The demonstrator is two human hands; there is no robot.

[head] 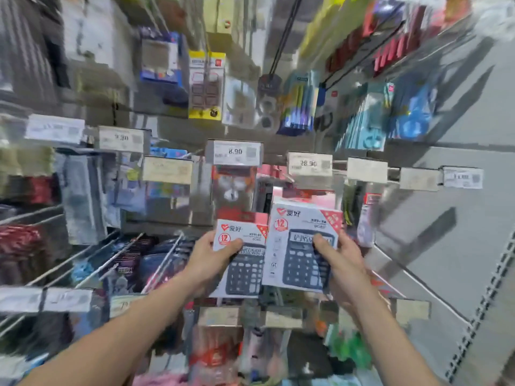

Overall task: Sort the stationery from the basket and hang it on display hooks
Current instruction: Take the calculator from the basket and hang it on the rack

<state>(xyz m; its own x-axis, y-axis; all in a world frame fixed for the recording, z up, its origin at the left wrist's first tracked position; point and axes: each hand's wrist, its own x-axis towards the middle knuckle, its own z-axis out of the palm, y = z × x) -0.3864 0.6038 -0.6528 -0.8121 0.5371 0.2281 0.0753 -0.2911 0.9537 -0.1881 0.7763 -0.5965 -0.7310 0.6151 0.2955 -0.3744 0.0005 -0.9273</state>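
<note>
A blurred head-camera view shows a shop wall of display hooks (162, 262) crowded with packaged stationery. In the lower centre of the frame, a person holds two boxed calculators side by side.

The left hand (214, 257) has its grip clamped on the left calculator box (245, 274), with the thumb across the printed front and the fingers hidden behind. The right hand (341, 260) has its grip clamped on the right calculator box (295, 246), with the thumb on the front near the pictured display. This box sits slightly higher and overlaps the other's edge.

Both boxes are held below the 8.90 price tag (235, 152) and the 28.90 price tag (310, 164) at mid-frame. Just behind the right box, more red-and-white packaging seems to hang, but it is too blurred to identify. The basket is not in view.

Judging by the packaging, each box is stiff card that is light, flat and smooth, so probably a little slippery. Holding the lower side edges looks sensible. That leaves the top free for any hang hole to meet a hook, though no such hole can be seen here.
</note>
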